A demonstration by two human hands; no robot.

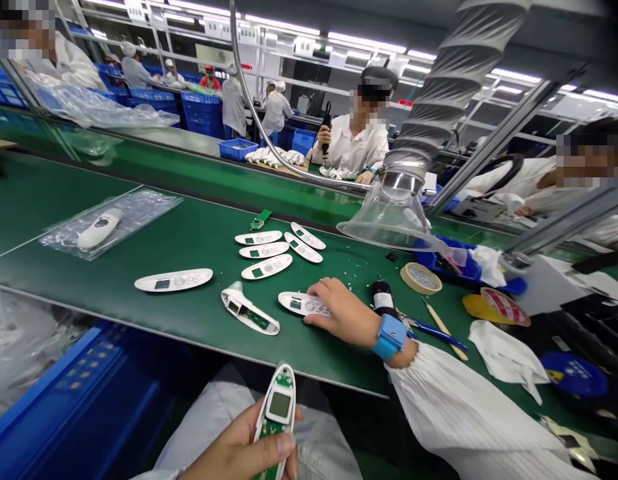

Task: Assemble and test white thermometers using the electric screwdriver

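Near my lap, my left hand (241, 443) grips a white thermometer-like housing, whose open face shows a green circuit board and a small grey display (279, 405). On the green bench, my right hand (346, 315), with a blue wrist strap, has its thumb and fingers around one end of a white front cover (295, 303). Left of that cover lies another open housing (249, 310) with a board inside. Several similar white covers (263, 251) are grouped farther back, beside a small green circuit board (260, 219). One more cover (173, 281) lies apart at the left.
A clear suction hood (393, 213) hangs over the bench. To the right are a black electric screwdriver (383, 297), blue-handled pliers (433, 333), a wooden stick (445, 328) and a round dish of screws (421, 278). A white device (99, 229) rests on a plastic bag. Co-workers sit across the line.
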